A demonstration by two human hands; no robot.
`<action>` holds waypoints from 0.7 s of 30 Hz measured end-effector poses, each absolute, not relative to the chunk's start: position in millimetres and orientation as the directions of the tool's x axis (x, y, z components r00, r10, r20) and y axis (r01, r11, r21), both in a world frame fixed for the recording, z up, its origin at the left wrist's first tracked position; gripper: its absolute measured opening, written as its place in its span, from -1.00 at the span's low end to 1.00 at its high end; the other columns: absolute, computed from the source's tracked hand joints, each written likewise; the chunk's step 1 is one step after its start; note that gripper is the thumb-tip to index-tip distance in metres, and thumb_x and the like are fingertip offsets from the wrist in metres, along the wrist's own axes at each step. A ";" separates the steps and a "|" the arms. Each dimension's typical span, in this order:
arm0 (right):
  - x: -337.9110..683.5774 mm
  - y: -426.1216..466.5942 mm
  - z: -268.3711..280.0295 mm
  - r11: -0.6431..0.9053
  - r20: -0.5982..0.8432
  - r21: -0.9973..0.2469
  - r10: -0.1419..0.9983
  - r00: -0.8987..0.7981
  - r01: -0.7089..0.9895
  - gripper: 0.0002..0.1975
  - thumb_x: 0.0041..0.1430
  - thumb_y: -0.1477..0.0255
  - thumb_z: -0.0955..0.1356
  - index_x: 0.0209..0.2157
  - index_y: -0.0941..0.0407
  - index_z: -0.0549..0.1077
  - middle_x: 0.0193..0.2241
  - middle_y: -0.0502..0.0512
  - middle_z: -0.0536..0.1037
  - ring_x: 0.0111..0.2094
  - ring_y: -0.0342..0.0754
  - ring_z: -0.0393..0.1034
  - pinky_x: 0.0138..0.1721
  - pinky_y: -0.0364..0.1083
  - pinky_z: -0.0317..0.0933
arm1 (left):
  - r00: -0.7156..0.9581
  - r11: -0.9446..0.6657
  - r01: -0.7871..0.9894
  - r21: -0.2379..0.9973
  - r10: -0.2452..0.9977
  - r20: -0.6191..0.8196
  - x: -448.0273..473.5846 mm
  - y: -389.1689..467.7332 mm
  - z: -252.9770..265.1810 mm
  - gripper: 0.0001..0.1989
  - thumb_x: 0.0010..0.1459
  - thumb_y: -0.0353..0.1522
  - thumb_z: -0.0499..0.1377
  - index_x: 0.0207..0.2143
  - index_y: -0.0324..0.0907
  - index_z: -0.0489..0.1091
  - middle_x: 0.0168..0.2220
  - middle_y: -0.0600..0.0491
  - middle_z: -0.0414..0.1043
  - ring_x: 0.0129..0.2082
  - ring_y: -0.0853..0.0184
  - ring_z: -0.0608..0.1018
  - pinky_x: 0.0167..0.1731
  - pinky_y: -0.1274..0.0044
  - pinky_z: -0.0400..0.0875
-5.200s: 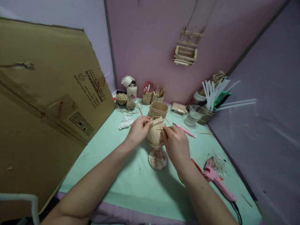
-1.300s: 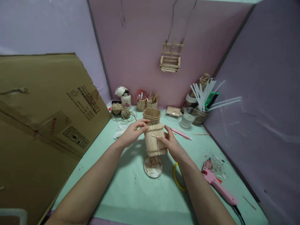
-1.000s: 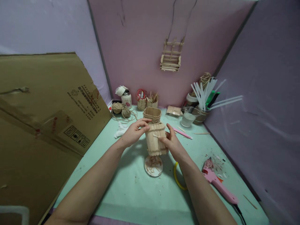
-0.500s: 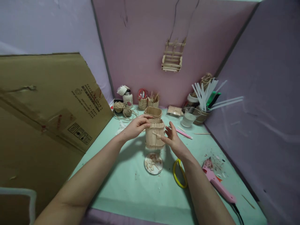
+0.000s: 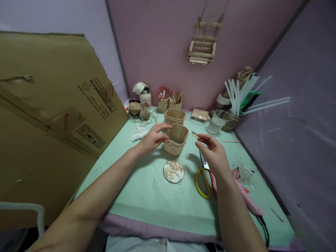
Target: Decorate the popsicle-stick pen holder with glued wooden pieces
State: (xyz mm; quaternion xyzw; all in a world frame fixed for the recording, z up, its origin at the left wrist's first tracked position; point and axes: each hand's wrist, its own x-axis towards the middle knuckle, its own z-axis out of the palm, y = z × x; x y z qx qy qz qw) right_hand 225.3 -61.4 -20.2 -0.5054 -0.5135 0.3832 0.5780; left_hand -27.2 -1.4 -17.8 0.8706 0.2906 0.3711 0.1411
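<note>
A small box of flat craft sticks (image 5: 173, 148), open at the top, sits in the middle of the table. My left hand (image 5: 154, 138) grips it by its left rim, fingers at the back edge and thumb at the front. To the right of the box, my right hand (image 5: 212, 150) pinches a slim grey-tipped tool (image 5: 195, 134); most of it is hidden by the fingers. Just in front of the box lies a round white dish (image 5: 174, 171) with small wood pieces. Scissors (image 5: 202, 183) with yellow and red handles lie under my right wrist.
Behind stands a second stick box (image 5: 174, 114). Twine balls (image 5: 139, 110) and a white tissue (image 5: 139, 133) lie left. A clear cup (image 5: 215, 124) and a pot of glue sticks (image 5: 231, 122) stand right, with a pink glue gun (image 5: 249, 199) nearer. A cardboard sheet (image 5: 52, 122) borders the left.
My right hand has left the box's front and moved right, now pinching the slim tool. The box has tipped or come down, showing its inside. The view has tilted downward.
</note>
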 end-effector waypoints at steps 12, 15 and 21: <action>235.2 -131.3 -33.3 0.053 0.098 -0.925 0.990 0.101 0.376 -0.79 0.12 0.26 0.35 -0.47 0.11 0.43 -0.55 -0.05 0.38 -0.50 -0.15 0.22 -0.46 -0.16 0.11 | 0.123 -0.669 0.444 0.596 0.704 0.699 -33.6 -37.4 -5.1 -0.77 0.20 -0.26 0.15 -0.11 -0.09 0.46 -0.08 -0.04 0.46 -0.03 0.26 0.46 -0.05 0.41 0.36; 236.7 -143.1 -36.1 0.036 0.097 -0.888 0.989 0.112 0.458 -0.61 0.19 0.18 0.27 -0.62 0.10 0.28 -0.66 -0.09 0.22 -0.59 -0.18 0.10 -0.55 -0.16 0.01 | -0.091 -0.557 0.355 0.751 0.779 0.621 -29.6 -59.8 -7.8 -0.88 0.20 -0.35 0.14 -0.29 -0.13 0.48 -0.29 0.05 0.45 -0.45 0.45 0.47 -0.45 0.58 0.36; 235.9 -141.1 -39.7 0.066 0.176 -0.806 0.975 0.132 0.588 -0.66 0.19 0.20 0.29 -0.57 0.10 0.32 -0.65 -0.09 0.24 -0.57 -0.15 0.13 -0.50 -0.15 0.04 | -0.087 -0.235 0.287 0.928 0.959 0.270 -22.3 -84.6 -21.6 -0.77 0.20 -0.28 0.11 -0.47 -0.18 0.42 -0.71 0.22 0.18 -0.74 0.52 0.20 -0.68 0.59 0.10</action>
